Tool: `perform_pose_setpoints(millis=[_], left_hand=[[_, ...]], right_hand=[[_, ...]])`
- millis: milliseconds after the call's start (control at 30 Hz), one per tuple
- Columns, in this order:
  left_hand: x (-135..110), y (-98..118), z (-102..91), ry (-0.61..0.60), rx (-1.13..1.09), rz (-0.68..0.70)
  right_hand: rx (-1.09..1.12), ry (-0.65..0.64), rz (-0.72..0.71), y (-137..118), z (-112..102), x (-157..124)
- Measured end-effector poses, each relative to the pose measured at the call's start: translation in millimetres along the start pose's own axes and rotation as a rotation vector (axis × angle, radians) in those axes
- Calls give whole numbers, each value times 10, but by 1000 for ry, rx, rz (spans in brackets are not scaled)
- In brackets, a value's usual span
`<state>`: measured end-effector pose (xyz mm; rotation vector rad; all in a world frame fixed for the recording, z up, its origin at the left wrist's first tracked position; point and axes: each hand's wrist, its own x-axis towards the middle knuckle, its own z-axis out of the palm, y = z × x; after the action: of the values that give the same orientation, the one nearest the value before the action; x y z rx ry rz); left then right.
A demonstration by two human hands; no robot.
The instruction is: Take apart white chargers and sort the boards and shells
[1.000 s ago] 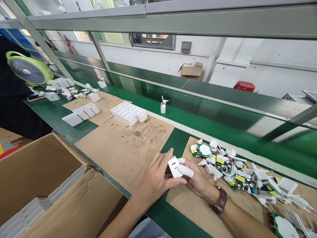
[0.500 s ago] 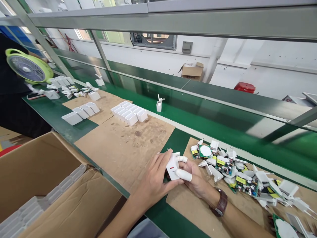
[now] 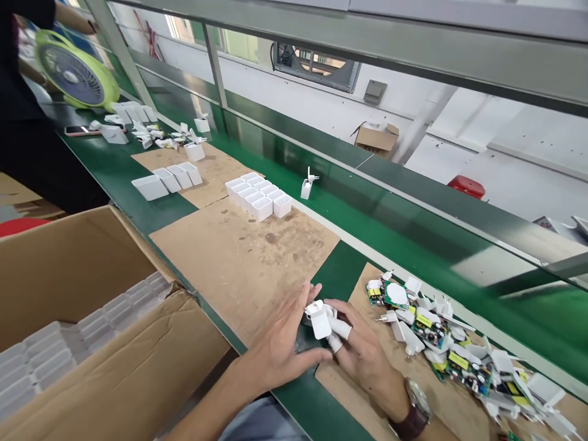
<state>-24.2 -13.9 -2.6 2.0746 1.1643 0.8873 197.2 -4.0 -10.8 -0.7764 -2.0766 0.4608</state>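
Left: cardboard box [image 3: 151, 361], then white housings [image 3: 261, 212] on the surface. Left hand [image 3: 278, 337] spread, palm facing the white charger [image 3: 320, 326]; can't tell if it touches. Charger sits up between the hands, pinched in the right hand's [image 3: 365, 349] white-covered fingers. Looks light, stiff, smooth, maybe slippery; grip flat shell sides, spare the hinged-looking flap. Right: loose boards [image 3: 427, 324], likely fragile, edges only. No brand or writing legible.

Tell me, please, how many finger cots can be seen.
2 in view, both on the right hand: an upper cot and a lower cot just beneath it. Others may be hidden.
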Motion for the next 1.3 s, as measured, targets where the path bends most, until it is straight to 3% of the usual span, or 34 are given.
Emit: perform_pose_setpoints(millis=[233,433,633,733,833,900,1033,1167,1300], left_hand=[[-40,-48,21,29,-99,26],[-16,-36,24,18,-136,-11],[-8,-29,16,-14,-126,-84],[-11,-40,14,4,-86,-110],[0,-65,36,46,-42,-73],[21,-75,65,112,-37,-22],[103,-11,124,248,-65,40],[221,124,148,292,-49,76],[304,169,139,334,7,238]], right_hand=[[-68,86,-21,-145,-219,208],[-29,-81,66,-7,-26,144],[57,-30,122,38,71,98],[235,72,304,30,99,126],[606,191,603,80,117,172],[854,199,735,127,103,200],[1113,170,774,164,38,234],[1211,100,771,109,-15,263],[1257,53,758,63,-36,272]])
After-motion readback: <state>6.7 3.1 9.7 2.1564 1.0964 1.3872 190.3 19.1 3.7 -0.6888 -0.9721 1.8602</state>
